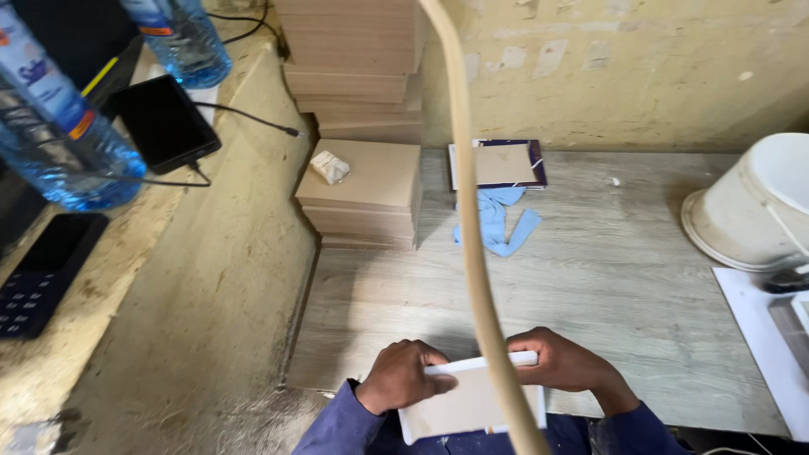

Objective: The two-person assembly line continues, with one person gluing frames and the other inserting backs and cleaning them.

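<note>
Flat rectangular board (468,404), pale tan face with white edges, held tilted at the near table edge, left hand (403,377) gripping its left corner, right hand (563,364) on its upper right edge, middle crossed by a hanging cord.

Brown boards (358,181) are sitting stacked at the table's (607,278) back left, a crumpled wad (329,166) lying on top; a blue cloth (495,221) is lying beside them; a white bucket (754,206) is leaning at right; bottles (59,126) and a phone (163,122) are resting on the ledge.
</note>
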